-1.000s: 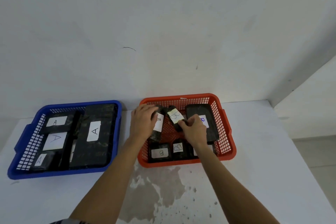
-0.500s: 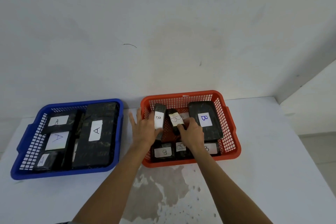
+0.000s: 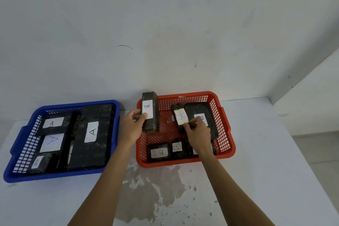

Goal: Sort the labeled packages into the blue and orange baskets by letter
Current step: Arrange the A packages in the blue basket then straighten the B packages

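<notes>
Left hand gripped round a long dark package labelled B, thumb pressed on the white label, fingers hidden behind the block. Package held upright at the left wall of the orange basket, long axis running near-vertical in view, upper end raised above the basket rim, lower end over the basket floor. Right hand pinched on the near end of a smaller B package, long axis pointing away from the person and tilted slightly left, far end resting against the large B package lying along the right side of the basket. Two further B packages seen flat along the near wall of the orange basket, a third partly hidden under the right wrist. Blue basket set well apart to the left, filled with packages labelled A only. No package visible on the white table outside either basket. Sorting judged essentially finished; present step judged to be arranging the B packages inside the orange basket. Open floor of the orange basket located between the two hands, directly right of the upright package and left of the smaller one. Left hand nearer to that gap; laying the long package down there judged to require tipping its upper end forward or rightward without striking the smaller package.
</notes>
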